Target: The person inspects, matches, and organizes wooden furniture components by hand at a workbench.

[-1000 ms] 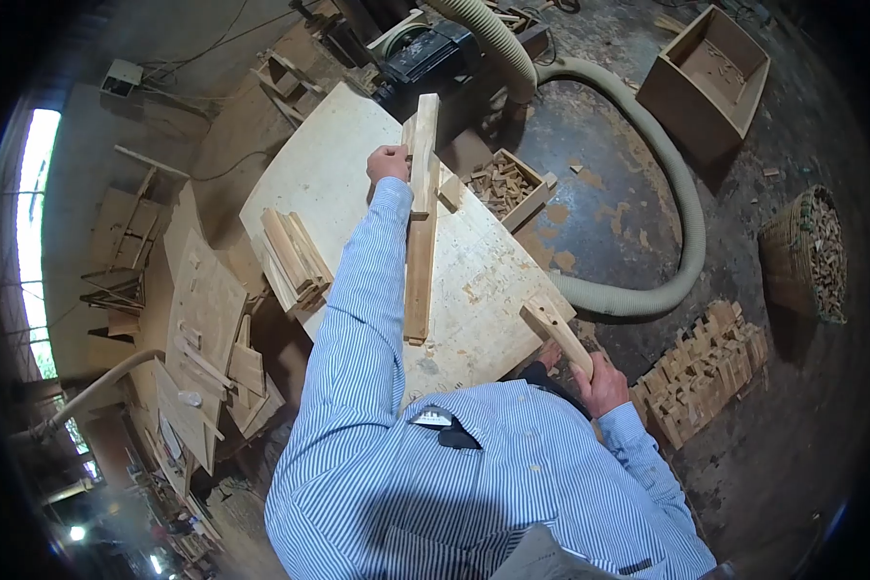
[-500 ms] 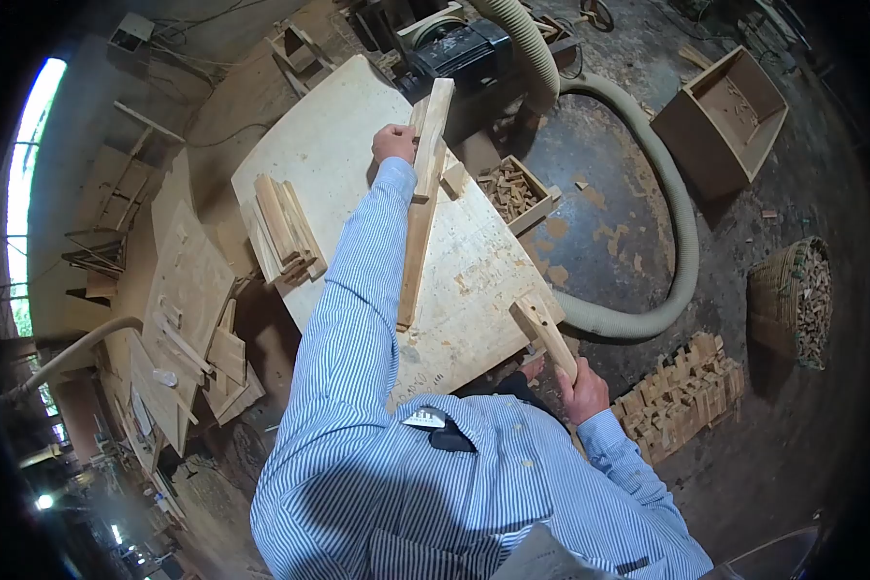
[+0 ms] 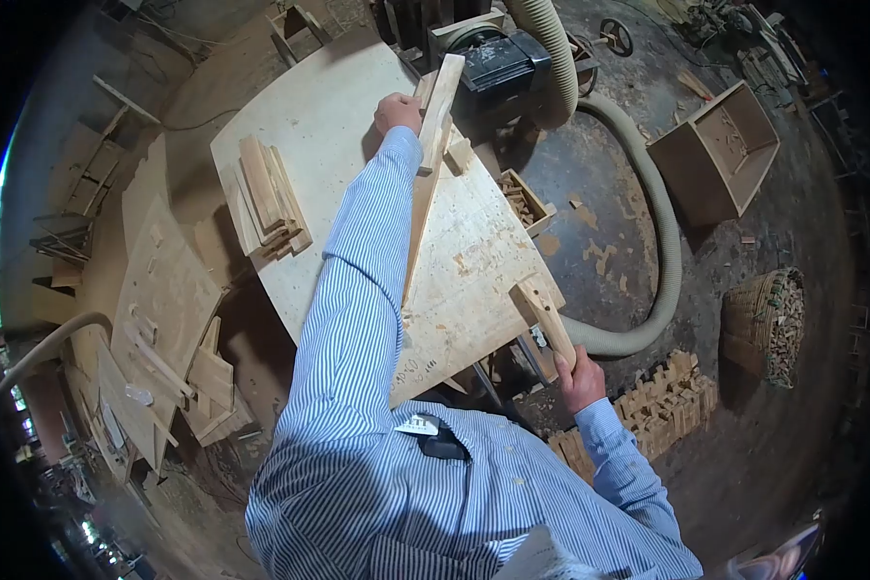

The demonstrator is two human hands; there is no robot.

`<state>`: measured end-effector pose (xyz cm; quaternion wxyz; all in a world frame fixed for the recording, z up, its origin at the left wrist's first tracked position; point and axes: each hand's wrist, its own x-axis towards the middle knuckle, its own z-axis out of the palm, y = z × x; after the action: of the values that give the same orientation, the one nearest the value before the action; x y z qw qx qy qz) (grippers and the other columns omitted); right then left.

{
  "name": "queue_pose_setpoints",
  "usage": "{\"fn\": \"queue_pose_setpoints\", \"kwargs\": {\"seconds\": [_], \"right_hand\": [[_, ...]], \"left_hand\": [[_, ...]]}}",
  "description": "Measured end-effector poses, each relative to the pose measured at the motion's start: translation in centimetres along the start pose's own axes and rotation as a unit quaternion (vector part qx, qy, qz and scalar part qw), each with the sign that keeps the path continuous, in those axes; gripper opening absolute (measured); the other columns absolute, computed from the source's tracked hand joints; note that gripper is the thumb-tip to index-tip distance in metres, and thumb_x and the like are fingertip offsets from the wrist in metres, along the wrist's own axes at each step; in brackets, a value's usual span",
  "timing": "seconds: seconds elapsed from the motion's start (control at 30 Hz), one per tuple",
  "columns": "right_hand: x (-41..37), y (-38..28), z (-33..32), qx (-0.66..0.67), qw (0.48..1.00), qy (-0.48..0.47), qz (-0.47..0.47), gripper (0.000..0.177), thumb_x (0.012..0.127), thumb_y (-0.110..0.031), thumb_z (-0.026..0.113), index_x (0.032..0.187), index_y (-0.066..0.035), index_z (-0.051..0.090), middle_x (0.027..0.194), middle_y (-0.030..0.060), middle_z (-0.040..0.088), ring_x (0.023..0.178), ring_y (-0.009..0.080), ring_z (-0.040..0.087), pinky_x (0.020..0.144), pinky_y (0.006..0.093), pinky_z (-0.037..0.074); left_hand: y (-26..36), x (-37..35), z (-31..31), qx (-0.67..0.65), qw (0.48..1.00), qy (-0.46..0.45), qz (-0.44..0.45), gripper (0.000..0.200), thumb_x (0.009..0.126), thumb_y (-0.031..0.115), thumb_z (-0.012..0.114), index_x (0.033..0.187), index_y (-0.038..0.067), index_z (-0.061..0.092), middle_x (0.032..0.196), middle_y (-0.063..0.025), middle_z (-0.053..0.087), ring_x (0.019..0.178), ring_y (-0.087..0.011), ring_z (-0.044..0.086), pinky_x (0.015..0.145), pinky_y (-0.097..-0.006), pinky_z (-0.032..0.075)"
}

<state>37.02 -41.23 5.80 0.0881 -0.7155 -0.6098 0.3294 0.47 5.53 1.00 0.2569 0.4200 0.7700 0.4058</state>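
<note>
Head view shows the right hand [image 3: 581, 380] closed round the near end of a pale, straight wooden bar with dark holes [image 3: 548, 317], its far end at the corner of the pale wooden tabletop [image 3: 329, 111]. The left hand [image 3: 397, 114] is curled against a long, pale, squared wooden piece [image 3: 442, 114]; its fingertips are hidden, so its grip cannot be told. Both pieces should handle stiff, fairly light and not slippery; mid-length would balance the bar best.
</note>
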Motion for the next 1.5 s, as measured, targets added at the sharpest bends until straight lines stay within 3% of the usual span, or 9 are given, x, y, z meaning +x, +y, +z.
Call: {"fn": "queue_pose_setpoints", "kwargs": {"seconds": [0.23,0.53,0.87,1.07,1.17,1.23,1.33,1.43,1.5], "right_hand": [[-11.7,14.0,1.8,0.014,0.999,0.024,-0.034,0.040,0.103,-0.042,0.057,0.108,-0.002,0.058,0.088,0.0299,0.069,0.085,0.0497,0.069,0.074,0.0560,0.053],[0.9,-2.2,1.5,0.013,1.000,0.027,0.003,0.041,0.103,-0.044,0.056,0.107,-0.002,0.058,0.084,0.0283,0.069,0.083,0.0491,0.069,0.074,0.0547,0.052],[-11.9,9.9,2.2,0.036,0.998,0.051,-0.022,0.041,0.103,-0.044,0.057,0.103,-0.002,0.059,0.074,0.0224,0.067,0.074,0.0431,0.071,0.068,0.0507,0.053],[-11.7,9.8,1.3,0.000,0.997,0.067,-0.040,0.041,0.103,-0.043,0.058,0.105,-0.003,0.059,0.084,0.0271,0.069,0.082,0.0472,0.069,0.072,0.0540,0.052],[-13.3,9.6,0.1,0.003,0.999,0.036,-0.009,0.042,0.102,-0.044,0.058,0.106,-0.003,0.059,0.086,0.0277,0.069,0.084,0.0474,0.069,0.074,0.0550,0.053],[-13.2,10.0,-0.7,0.014,0.999,0.048,-0.018,0.042,0.102,-0.045,0.058,0.107,-0.004,0.059,0.084,0.0271,0.069,0.083,0.0474,0.069,0.072,0.0557,0.052],[-13.3,10.6,-1.8,0.019,0.998,0.046,-0.023,0.044,0.102,-0.047,0.058,0.106,-0.004,0.059,0.085,0.0268,0.069,0.083,0.0475,0.069,0.073,0.0565,0.053],[-13.5,11.4,-3.1,0.025,0.999,0.035,-0.021,0.046,0.102,-0.050,0.057,0.105,-0.004,0.057,0.088,0.0268,0.070,0.085,0.0479,0.069,0.075,0.0569,0.054],[-13.4,12.2,-3.6,0.040,0.998,0.035,-0.034,0.048,0.101,-0.052,0.058,0.103,-0.004,0.056,0.089,0.0260,0.071,0.085,0.0478,0.070,0.074,0.0569,0.055]], "left_hand": [[-2.2,-17.6,0.6,0.014,0.998,0.042,0.046,0.018,0.082,0.029,0.082,0.085,0.011,0.082,0.094,-0.0132,0.079,0.092,-0.0313,0.075,0.089,-0.0411,0.057],[-0.6,1.3,-0.8,0.005,0.998,0.027,0.059,0.019,0.083,0.028,0.079,0.086,0.009,0.081,0.096,-0.0150,0.078,0.092,-0.0337,0.074,0.089,-0.0425,0.057],[-2.9,-16.4,-1.7,0.005,0.994,0.022,0.104,0.017,0.087,0.022,0.072,0.088,0.007,0.079,0.096,-0.0158,0.077,0.092,-0.0348,0.072,0.089,-0.0464,0.055],[0.0,-17.3,-2.7,-0.028,0.994,0.019,0.101,0.017,0.083,0.021,0.075,0.092,0.006,0.077,0.101,-0.0147,0.077,0.091,-0.0351,0.072,0.088,-0.0446,0.056],[-0.8,-17.9,-2.2,-0.041,0.995,0.030,0.090,0.022,0.083,0.018,0.077,0.101,0.006,0.075,0.102,-0.0162,0.076,0.086,-0.0306,0.073,0.080,-0.0401,0.058],[2.1,-20.4,-4.4,-0.227,0.972,-0.034,-0.044,0.028,0.088,0.013,0.075,0.115,0.005,0.070,0.102,-0.0146,0.074,0.082,-0.0218,0.072,0.071,-0.0326,0.058],[1.6,-22.9,-5.5,-0.313,0.946,-0.077,-0.035,0.031,0.096,0.008,0.071,0.125,0.001,0.064,0.102,-0.0108,0.071,0.081,-0.0134,0.069,0.065,-0.0261,0.057],[1.0,-27.1,-5.8,-0.370,0.923,-0.104,-0.030,0.028,0.101,0.006,0.067,0.127,-0.003,0.062,0.105,-0.0080,0.069,0.080,-0.0119,0.067,0.068,-0.0239,0.057],[1.1,-30.9,-6.2,-0.326,0.932,-0.157,-0.012,0.026,0.102,0.006,0.066,0.126,-0.003,0.063,0.109,-0.0068,0.070,0.084,-0.0111,0.068,0.075,-0.0224,0.059]]}}
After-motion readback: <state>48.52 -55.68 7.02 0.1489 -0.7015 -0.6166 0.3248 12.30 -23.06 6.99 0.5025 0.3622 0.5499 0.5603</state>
